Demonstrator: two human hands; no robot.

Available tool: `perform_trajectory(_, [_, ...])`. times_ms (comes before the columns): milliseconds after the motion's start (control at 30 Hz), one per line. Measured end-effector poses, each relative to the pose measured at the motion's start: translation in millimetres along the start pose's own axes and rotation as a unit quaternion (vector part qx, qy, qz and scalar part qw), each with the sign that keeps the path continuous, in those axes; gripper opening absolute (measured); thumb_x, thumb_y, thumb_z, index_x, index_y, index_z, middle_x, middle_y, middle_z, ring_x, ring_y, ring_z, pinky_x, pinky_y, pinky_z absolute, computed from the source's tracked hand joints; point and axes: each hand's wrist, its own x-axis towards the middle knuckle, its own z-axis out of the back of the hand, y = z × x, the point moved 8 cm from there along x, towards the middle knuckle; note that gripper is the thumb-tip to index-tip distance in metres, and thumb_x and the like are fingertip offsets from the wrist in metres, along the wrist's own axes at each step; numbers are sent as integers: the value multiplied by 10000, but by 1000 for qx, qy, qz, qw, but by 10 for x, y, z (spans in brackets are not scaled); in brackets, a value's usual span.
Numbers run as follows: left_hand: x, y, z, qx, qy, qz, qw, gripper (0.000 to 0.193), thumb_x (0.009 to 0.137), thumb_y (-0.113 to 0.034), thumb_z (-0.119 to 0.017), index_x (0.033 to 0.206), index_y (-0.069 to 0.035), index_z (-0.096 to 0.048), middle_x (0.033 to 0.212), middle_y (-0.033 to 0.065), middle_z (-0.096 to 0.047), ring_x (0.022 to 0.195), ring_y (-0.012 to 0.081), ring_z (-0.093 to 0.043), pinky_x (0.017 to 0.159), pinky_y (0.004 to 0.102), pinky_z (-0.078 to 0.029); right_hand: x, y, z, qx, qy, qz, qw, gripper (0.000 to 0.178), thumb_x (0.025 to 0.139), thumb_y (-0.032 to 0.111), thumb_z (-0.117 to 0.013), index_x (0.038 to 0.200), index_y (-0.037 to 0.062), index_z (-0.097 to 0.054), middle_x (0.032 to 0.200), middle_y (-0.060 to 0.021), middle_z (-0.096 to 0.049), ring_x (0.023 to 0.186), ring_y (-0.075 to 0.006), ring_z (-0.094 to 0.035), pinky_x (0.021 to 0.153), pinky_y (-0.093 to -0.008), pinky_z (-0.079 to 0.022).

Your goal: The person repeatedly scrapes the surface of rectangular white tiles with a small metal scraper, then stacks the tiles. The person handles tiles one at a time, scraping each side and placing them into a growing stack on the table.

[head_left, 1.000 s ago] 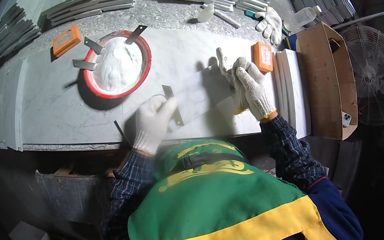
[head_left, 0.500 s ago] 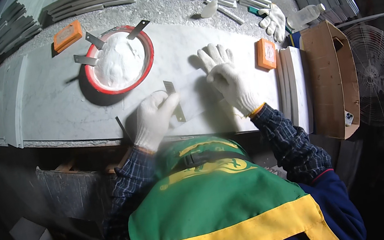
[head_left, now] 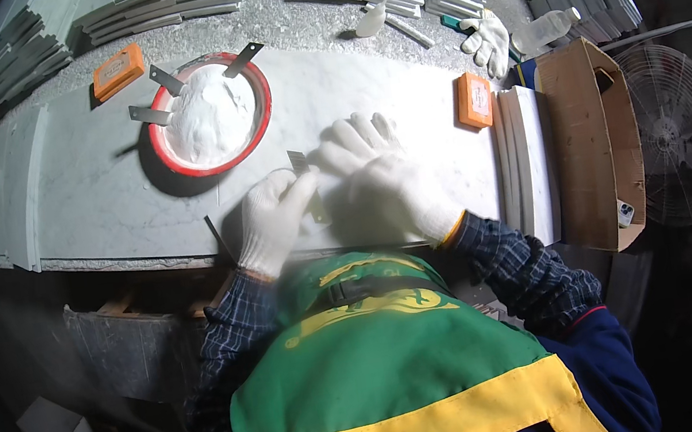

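While the left grip (head_left: 268,219) pinches a metal scraper (head_left: 298,161), the splayed right grip (head_left: 400,186) has swept beside it, concentrating work there.

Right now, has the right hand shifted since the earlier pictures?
Yes: the right hand has moved left, away from the orange block on the right and closer to the left hand.
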Motion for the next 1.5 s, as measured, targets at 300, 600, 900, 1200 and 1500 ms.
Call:
perform_trajectory(300, [66, 195, 12, 4, -11, 3, 1000, 259, 1035, -214, -684, 938, 13, -762, 831, 51, -730, 672, 63, -634, 571, 238, -502, -210, -188, 65, 22, 9, -76, 997, 393, 802, 48, -697, 1196, 51, -687, 1243, -193, -594, 1195, -374, -541, 1064, -471, -438])
perform_trajectory(600, [120, 312, 27, -42, -39, -16, 998, 407, 987, -299, -714, 751, 19, -619, 623, 49, -504, 631, 95, -456, 601, 326, -418, -1686, -1823, 911, 413, -310, -394, 760, 229, 957, 64, -760, 1171, -15, -740, 1095, -52, -768, 973, -114, -691, 835, -250, -543])
perform_trajectory(900, [147, 410, 57, -26, 13, 35, 999, 260, 1063, -226, -655, 1023, 22, -720, 990, 98, -741, 851, 160, -711, 613, 285, -580, -1764, -1359, 1306, -244, -305, -295, 872, 513, 910, 80, -797, 1406, 47, -670, 1340, -175, -688, 1231, -352, -660, 1097, -434, -512])
perform_trajectory(1200, [-233, 96, -219, -130, 11, 4, 991, 220, 1094, -180, -632, 1065, 7, -745, 1133, 114, -752, 1084, 154, -693, 921, 312, -559, -821, 86, -287, 545, -8, -340, 767, 379, 1037, 214, -700, 1347, -4, -706, 1234, -121, -777, 1122, -157, -697, 1013, -318, -539])
perform_trajectory(1500, [-625, -132, 473, 215, -116, -192, 951, 150, 995, -49, -664, 1040, 64, -752, 1222, 156, -731, 1159, 240, -672, 1041, 357, -508, -1393, -179, -429, 533, 1, -408, 741, 251, 1054, 237, -676, 1182, 30, -740, 1028, -29, -748, 945, -120, -669, 891, -284, -535])
